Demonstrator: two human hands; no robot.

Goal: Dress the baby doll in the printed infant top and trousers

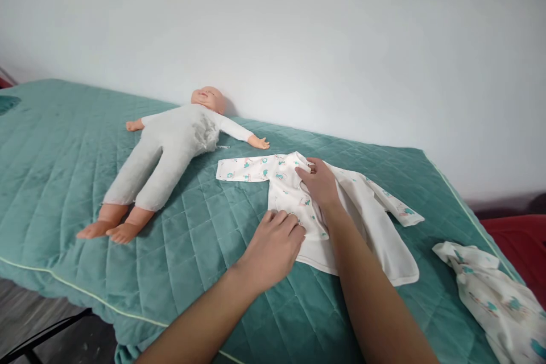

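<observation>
A white baby shirt with a teal and pink print lies spread on the green quilted cover, its front opened out and its right-hand side folded back. My left hand is closed at the lower front edge of the shirt, fingers curled over the fabric. Near the neckline, my right hand pinches the front edge between thumb and fingers; the fingertips are partly hidden. A baby doll with a white cloth body lies on its back to the left, one arm stretched toward the shirt's sleeve.
Another printed baby garment lies crumpled at the right edge of the bed. The quilted cover drapes over the front edge. A white wall stands behind, and a red chair is at the far right.
</observation>
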